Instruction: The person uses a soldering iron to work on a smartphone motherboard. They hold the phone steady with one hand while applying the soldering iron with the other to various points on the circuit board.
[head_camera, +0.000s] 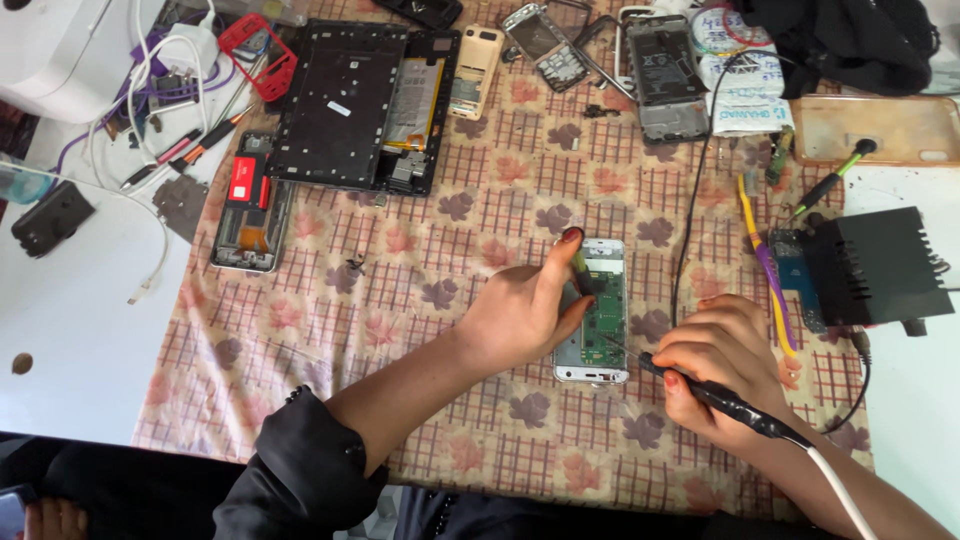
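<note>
The left hand (520, 315) pinched the opened white phone (594, 312); the right hand's (722, 362) fingers gripped a black soldering iron (715, 395), whose tip risked slipping and bridging board contacts.

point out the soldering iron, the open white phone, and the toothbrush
soldering iron (722, 398), head view, black handle in the right hand.
open white phone (600, 345), head view, green circuit board.
toothbrush (771, 283), head view, purple-and-yellow handle.

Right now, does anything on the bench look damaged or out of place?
Nothing looks spilled. The white phone under both hands lies opened, its green circuit board bare. Other opened phones and a stripped tablet frame lie scattered, some askew.
</note>
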